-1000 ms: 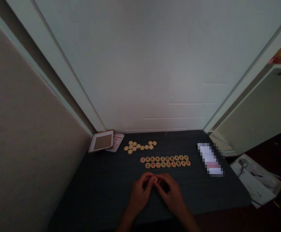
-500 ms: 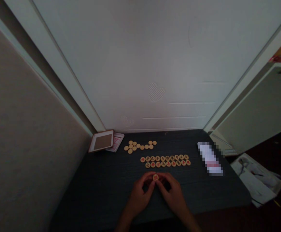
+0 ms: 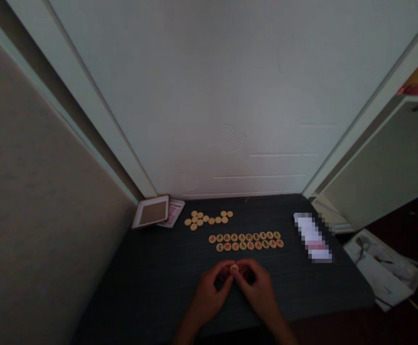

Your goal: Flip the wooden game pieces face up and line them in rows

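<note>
Between the fingertips of both hands, a round wooden piece (image 3: 234,268) is held up near the front of the dark table. My left hand (image 3: 212,290) pinches it from the left, and my right hand (image 3: 255,282) from the right, with a thumb partly over its face. Just beyond the hands lie two rows of round pieces (image 3: 250,246) marked with red or black characters. Farther back, several plain-faced pieces (image 3: 206,219) lie in a loose group.
A framed tray (image 3: 153,212) rests on a pinkish card (image 3: 175,213) at the table's back left. At the right lies a blurred pale object (image 3: 312,238). Beyond the right edge stands a white box (image 3: 384,268). A white panel (image 3: 209,96) rises behind the table (image 3: 151,287).
The held piece has shifted slightly right and nearer to me, and my right thumb now covers part of its face. The rows have not changed.
</note>
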{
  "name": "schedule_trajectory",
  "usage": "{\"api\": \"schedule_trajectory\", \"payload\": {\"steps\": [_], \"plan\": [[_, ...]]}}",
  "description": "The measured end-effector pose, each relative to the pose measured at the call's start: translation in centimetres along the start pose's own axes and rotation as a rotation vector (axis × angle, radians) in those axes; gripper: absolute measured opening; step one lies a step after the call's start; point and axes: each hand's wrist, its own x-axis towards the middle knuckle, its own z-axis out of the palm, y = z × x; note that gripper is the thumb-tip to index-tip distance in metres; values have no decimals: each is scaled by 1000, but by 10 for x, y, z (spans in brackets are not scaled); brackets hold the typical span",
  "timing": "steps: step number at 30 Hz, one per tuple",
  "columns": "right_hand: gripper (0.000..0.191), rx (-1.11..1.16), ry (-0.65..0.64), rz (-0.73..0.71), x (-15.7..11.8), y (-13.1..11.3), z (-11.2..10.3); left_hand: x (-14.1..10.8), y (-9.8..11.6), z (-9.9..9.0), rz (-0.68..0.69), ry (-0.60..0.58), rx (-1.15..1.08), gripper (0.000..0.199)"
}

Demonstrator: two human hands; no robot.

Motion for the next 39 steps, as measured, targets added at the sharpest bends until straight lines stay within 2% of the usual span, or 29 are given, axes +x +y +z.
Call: {"api": "schedule_trajectory", "payload": {"steps": [5,10,26,39], "plan": [[29,-9,18,42,-1,6,0,0,2,0,19,-11,19,23],[30,16,27,14,-1,2,-3,1,4,-1,6,-23,9,26],[19,52,-26,28,-1,-3,-2,2,1,-2,23,-6,-8,30],[27,50,-10,86,-1,6,-2,2,1,-1,44,-51,16,27]]}}
